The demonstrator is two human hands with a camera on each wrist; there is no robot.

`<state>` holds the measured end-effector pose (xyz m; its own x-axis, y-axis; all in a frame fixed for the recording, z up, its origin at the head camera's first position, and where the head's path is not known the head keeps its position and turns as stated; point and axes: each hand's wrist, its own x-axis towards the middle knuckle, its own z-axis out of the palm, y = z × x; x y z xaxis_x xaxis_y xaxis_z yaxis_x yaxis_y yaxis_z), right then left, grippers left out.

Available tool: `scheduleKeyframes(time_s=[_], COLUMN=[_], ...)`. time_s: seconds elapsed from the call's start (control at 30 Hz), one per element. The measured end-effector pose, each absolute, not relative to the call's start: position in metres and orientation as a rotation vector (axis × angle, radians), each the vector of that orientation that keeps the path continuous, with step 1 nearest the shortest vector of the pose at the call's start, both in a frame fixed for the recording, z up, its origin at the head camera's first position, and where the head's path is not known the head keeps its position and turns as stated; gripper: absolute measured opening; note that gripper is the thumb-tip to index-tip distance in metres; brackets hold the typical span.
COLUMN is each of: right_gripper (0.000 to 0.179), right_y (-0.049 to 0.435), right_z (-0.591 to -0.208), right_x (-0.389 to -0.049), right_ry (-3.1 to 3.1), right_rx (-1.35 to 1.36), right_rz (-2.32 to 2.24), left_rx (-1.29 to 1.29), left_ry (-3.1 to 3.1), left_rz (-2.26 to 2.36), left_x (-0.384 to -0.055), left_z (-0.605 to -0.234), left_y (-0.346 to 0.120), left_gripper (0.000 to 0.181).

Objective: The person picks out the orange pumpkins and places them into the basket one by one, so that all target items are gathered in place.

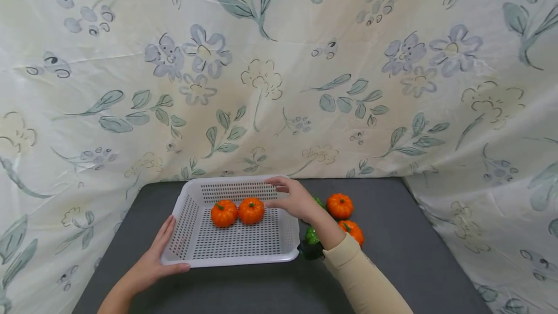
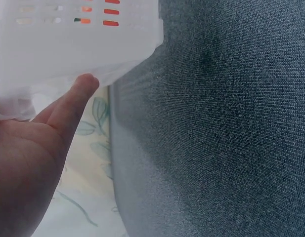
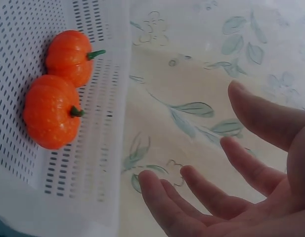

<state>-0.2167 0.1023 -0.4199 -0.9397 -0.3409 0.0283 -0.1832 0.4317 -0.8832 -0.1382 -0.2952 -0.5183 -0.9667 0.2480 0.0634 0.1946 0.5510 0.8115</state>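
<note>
Holding the white perforated plastic basket (image 1: 205,264) by its near left corner, the left hand (image 1: 150,263) lays its thumb along the near side and its fingers against the left wall. The right hand (image 1: 289,200), loosely spread and gripping nothing, hovers at the basket's right rim. Two orange pumpkins (image 1: 224,213) with green stems sit side by side inside the basket. Right of it, on the dark tabletop (image 1: 403,241), other orange pumpkins (image 1: 340,206) lie near green items (image 1: 312,236) partly hidden by the right forearm.
</note>
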Motion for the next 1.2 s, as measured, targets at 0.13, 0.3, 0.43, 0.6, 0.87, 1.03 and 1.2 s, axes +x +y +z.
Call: scheduleKeyframes(time_s=[0.13,0.3,0.43,0.6,0.87,1.03,1.2], right_gripper=[0.058,0.055,0.055,0.057,0.058,0.058,0.056], right_y=[0.109,0.12,0.13,0.146,0.17,0.186,0.2], right_z=[-0.415,-0.411,-0.412,-0.413,-0.411,-0.413,-0.416], right_x=[-0.21,-0.203,-0.2,-0.194,-0.184,-0.181,-0.174], right_ry=[2.553,2.609,2.595,2.572,2.574,2.606,2.667], right_rx=[-0.471,-0.414,-0.415,-0.465,-0.427,-0.404,-0.315], right_rz=[-1.536,-1.587,-1.71,-1.77,-1.759,-1.775,-1.754], left_rx=[0.383,0.38,0.381,0.387,0.377,0.365,0.364], left_ry=[2.707,2.7,2.696,2.691,2.694,2.697,2.699], left_rz=[1.421,1.433,1.439,1.44,1.428,1.417,1.41], left_x=[-0.137,-0.136,-0.136,-0.136,-0.136,-0.136,-0.136], left_z=[-0.517,-0.517,-0.517,-0.516,-0.515,-0.515,-0.515], left_y=[-0.294,-0.294,-0.293,-0.293,-0.293,-0.293,-0.294], left_gripper=[0.124,0.124,0.123,0.123,0.124,0.124,0.124])
